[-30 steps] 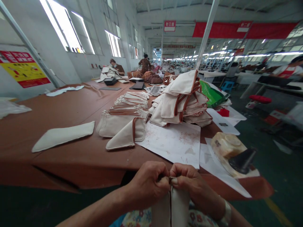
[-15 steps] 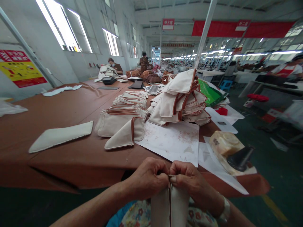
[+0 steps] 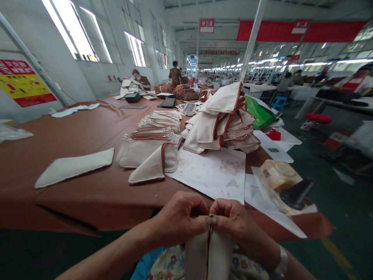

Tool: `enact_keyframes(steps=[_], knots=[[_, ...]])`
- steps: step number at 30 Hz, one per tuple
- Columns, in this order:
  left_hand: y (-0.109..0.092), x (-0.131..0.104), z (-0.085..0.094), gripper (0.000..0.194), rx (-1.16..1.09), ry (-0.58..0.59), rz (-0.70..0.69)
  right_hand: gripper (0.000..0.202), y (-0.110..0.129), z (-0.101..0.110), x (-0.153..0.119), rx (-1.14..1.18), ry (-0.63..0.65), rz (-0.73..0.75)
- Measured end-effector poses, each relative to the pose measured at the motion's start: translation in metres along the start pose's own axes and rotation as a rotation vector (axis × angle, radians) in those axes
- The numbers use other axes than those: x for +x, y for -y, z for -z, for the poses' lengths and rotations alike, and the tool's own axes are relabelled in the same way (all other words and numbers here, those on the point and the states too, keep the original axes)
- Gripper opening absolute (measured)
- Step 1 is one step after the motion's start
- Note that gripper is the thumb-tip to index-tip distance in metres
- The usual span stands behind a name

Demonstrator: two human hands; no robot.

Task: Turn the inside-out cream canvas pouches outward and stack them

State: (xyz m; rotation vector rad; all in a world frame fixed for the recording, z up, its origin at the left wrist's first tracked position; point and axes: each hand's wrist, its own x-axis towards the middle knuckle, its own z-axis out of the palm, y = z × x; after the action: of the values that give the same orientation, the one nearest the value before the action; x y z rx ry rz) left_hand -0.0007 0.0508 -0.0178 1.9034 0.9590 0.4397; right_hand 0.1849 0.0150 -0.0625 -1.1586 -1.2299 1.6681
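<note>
A cream fabric piece with a brown seam down its middle (image 3: 196, 256) hangs over my lap, at the near side of the table. My left hand (image 3: 182, 216) pinches its top end from the left, thumb and fingers pressed together. Close against it, my right hand (image 3: 233, 217) pinches the same end from the right, so the fingertips of both hands nearly meet at the seam. What exactly lies between the fingertips is hidden. Ahead of the hands are a folded cream piece with brown edging (image 3: 148, 167) and a row of stacked cream pieces (image 3: 145, 149).
A tall pile of cream pieces (image 3: 215, 132) rests beyond a white sheet (image 3: 215, 175). One flat cream piece (image 3: 75, 165) lies at left on the brown-covered table (image 3: 87, 198). On the right sit a yellowish container (image 3: 278, 175) and a black cone-shaped object (image 3: 297, 193). Other people work farther back.
Both hands stay pinched on the cream piece's top end. The left hand's wrist and knuckles have risen slightly, and the fingertips have shifted a little. The camera view has moved slightly.
</note>
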Motion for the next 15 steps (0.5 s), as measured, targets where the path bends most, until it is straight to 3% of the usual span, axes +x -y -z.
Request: enact_keyframes(steps=[5, 11, 15], knots=[[-0.001, 0.005, -0.005, 0.011, 0.05, 0.023, 0.042, 0.031, 0.002, -0.004, 0.001, -0.097, -0.032, 0.037], [0.004, 0.006, -0.003, 0.014, -0.19, 0.137, 0.08, 0.022, -0.001, -0.005, -0.004, 0.231, 0.026, 0.019], [0.006, -0.001, 0.006, 0.018, -0.266, 0.145, 0.025, 0.021, -0.005, -0.004, -0.006, 0.261, 0.009, 0.017]])
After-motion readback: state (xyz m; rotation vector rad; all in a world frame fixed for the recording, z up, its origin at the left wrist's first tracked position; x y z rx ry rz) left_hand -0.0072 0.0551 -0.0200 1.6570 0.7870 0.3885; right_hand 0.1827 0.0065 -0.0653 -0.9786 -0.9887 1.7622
